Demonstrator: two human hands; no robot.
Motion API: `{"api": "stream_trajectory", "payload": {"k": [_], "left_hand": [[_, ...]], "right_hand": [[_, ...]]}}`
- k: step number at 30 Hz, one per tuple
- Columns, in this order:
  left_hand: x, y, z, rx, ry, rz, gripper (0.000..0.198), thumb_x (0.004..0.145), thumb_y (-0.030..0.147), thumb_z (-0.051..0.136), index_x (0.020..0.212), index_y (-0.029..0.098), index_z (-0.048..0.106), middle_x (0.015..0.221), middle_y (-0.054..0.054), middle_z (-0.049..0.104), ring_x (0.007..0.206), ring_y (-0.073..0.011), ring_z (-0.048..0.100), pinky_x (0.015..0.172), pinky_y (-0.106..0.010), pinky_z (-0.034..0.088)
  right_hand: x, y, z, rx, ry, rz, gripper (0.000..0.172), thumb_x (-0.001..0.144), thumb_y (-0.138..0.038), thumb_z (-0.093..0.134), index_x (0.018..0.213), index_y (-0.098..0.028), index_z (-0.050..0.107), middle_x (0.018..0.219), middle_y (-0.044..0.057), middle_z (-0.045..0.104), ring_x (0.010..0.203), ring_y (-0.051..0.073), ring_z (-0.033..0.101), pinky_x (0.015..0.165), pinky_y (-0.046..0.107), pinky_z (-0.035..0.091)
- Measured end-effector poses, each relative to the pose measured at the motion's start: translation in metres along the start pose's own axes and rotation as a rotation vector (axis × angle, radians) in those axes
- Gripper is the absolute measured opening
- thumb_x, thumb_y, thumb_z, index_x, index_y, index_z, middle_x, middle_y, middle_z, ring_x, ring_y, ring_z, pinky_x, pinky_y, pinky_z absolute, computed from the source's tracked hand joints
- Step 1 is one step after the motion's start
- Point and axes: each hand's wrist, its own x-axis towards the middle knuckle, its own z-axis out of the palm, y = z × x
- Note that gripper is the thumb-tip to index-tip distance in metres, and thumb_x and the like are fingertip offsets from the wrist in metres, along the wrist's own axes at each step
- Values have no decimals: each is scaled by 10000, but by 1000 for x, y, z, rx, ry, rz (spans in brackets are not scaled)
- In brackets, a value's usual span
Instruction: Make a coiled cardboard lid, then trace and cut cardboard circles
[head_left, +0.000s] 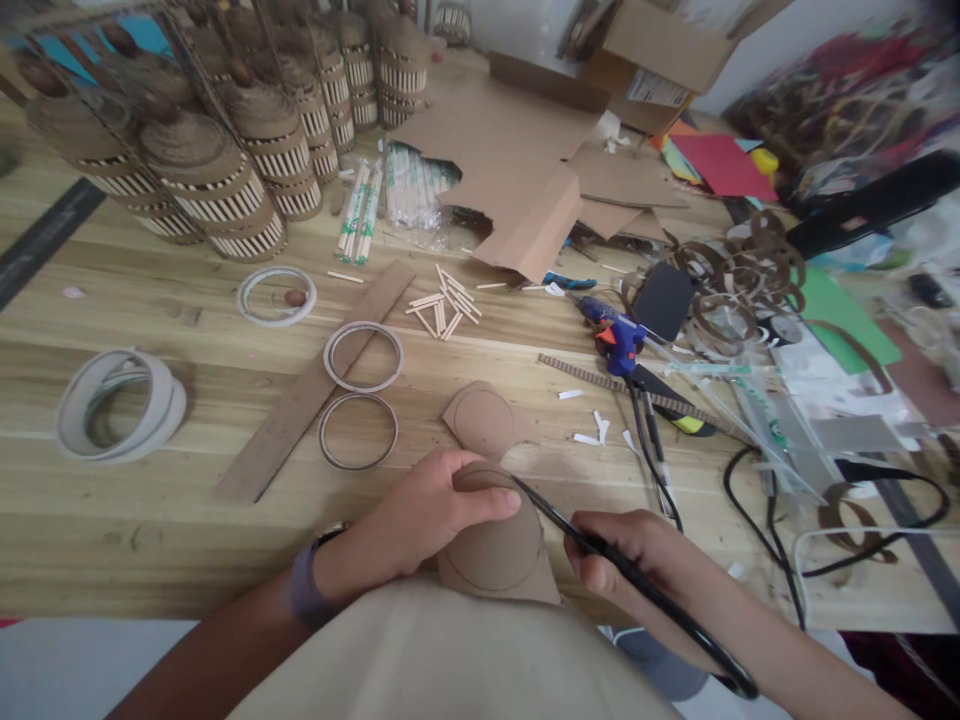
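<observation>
My left hand grips a brown cardboard piece by its upper left edge, thumb on top. A drawn circle shows on the cardboard, and its top and right edges follow part of that line. In my right hand are black-handled scissors, their tip at the cardboard's upper right edge, close to my left thumb. How far the blades are apart is hard to see. Just beyond lies a second cardboard piece, also marked with a circle. Two thin rings rest to the left, one partly over a cardboard strip.
Tape rolls stand at the left. Loose small sticks lie mid-table. A blue glue gun with a black cord sits right of centre. Cardboard sheets and several stick-covered round models occupy the back. Curled cardboard strips crowd the right.
</observation>
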Motion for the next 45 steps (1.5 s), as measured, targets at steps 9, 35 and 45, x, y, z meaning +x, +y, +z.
{"api": "stream_trajectory", "payload": {"k": [9, 35, 45], "left_hand": [[-1, 2, -1, 26, 23, -7, 354, 693, 424, 780, 951, 195, 701, 968, -29, 771, 974, -276, 690, 799, -335, 496], [0, 0, -2, -12, -14, -32, 420, 688, 408, 796, 1024, 180, 687, 1004, -42, 768, 983, -269, 686, 811, -335, 493], [6, 1, -1, -291, 59, 61, 410, 646, 333, 851, 1008, 190, 722, 937, -24, 781, 902, -222, 697, 776, -291, 505]], "right_hand": [[2, 0, -2, -4, -3, 9, 685, 833, -861, 317, 653, -206, 407, 620, -43, 325, 576, 116, 287, 506, 258, 219], [4, 4, -1, -54, 8, -48, 645, 870, -815, 345, 656, -208, 392, 611, -54, 301, 556, 108, 287, 500, 260, 202], [9, 6, 13, -17, 245, -54, 652, 838, -829, 387, 662, -205, 452, 595, -48, 361, 545, 114, 309, 493, 249, 236]]}}
